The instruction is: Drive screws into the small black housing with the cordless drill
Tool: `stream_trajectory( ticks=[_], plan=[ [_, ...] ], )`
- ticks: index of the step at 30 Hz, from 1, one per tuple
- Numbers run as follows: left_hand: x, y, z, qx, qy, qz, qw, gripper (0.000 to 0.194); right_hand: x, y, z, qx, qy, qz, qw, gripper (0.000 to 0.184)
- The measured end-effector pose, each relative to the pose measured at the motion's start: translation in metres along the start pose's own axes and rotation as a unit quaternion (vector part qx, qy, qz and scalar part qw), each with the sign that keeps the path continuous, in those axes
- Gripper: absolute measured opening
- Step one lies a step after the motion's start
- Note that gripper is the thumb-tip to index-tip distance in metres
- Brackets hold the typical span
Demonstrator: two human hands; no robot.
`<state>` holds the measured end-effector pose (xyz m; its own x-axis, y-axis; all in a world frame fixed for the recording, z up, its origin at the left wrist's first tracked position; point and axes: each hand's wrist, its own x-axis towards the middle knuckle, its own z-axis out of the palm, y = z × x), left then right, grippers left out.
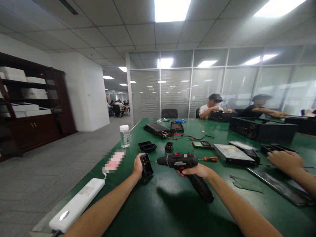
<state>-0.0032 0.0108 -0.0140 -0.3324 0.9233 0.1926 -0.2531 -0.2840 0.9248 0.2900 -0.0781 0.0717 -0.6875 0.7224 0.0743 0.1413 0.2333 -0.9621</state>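
Note:
My right hand (pixel 197 171) is wrapped round the grip of a black cordless drill (pixel 180 160) with red details. The drill points left, and its thin bit reaches toward a small black plastic tray (pixel 147 166). My left hand (pixel 138 166) holds that tray tilted up by its left edge, the inside facing the drill. Small brass-coloured bits show inside the tray; whether the bit touches one I cannot tell. Just beyond stand more small black trays (pixel 147 146) and a single black tray (pixel 169 147). A screwdriver with an orange and black handle (pixel 211 159) lies behind the drill.
On the green table (pixel 172 210) are a white power strip (pixel 77 204), a clear bottle (pixel 125 136), an optical drive (pixel 233 154), a circuit board (pixel 201 144), and a black computer case (pixel 263 128). A co-worker's hand (pixel 285 161) is at the right. Two people sit across the table.

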Motion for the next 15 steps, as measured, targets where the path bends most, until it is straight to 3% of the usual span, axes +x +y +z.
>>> stream_trajectory(
  ticks=[15],
  plan=[
    [-0.0016,0.0011,0.0003,0.022,0.002,0.019,1.000,0.038,0.0017,0.0063,-0.0034,0.020,-0.019,-0.013,1.000,0.027]
  ],
)
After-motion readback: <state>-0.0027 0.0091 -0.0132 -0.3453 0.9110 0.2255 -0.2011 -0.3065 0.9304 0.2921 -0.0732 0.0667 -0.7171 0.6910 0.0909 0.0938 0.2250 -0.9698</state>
